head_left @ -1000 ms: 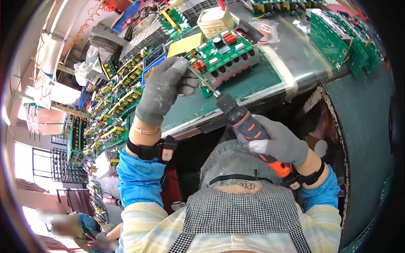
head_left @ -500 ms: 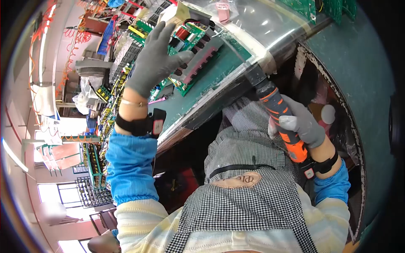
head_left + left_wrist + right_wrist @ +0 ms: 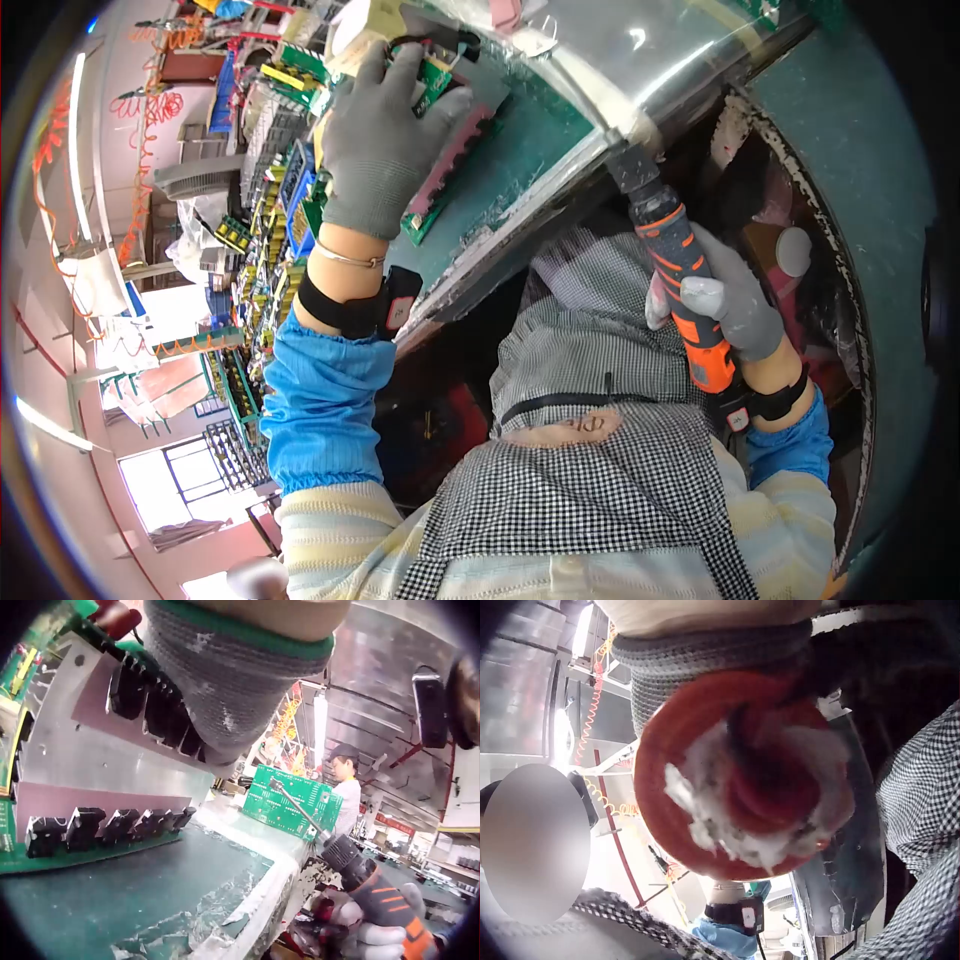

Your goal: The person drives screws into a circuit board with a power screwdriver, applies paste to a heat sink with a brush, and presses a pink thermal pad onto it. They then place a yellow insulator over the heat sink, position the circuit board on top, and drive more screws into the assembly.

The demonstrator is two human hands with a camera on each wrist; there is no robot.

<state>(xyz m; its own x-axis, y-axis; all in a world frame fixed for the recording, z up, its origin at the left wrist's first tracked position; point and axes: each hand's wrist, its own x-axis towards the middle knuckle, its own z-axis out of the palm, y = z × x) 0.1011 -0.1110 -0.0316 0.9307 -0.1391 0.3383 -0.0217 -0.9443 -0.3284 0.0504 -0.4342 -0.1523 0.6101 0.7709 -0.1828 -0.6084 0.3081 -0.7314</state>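
My gloved left hand (image 3: 385,145) reaches over a green circuit board (image 3: 437,78), its fingers extended toward a cream box (image 3: 378,18) at the back; the fingertips are partly lost against the clutter there. Along the board's side runs a metal heat sink (image 3: 105,769) with pink strips and a row of black components, seen close up in the left wrist view. My gloved right hand (image 3: 740,305) grips an orange-and-black electric screwdriver (image 3: 668,235) by its body. The long bit (image 3: 300,810) points up and away, apart from the board, over the bench edge.
A green mat (image 3: 530,125) covers the bench up to its worn, taped edge (image 3: 480,245). Blue trays (image 3: 300,215) and stacked boards line the left. Another green board (image 3: 289,801) stands upright farther off, with a person (image 3: 348,799) beyond. A pink item (image 3: 506,12) lies at the back.
My left hand has left the board's near corner by the screwdriver tip and moved over the board toward the box. The screwdriver has drawn away rightward, still in my right hand. The head view has turned.
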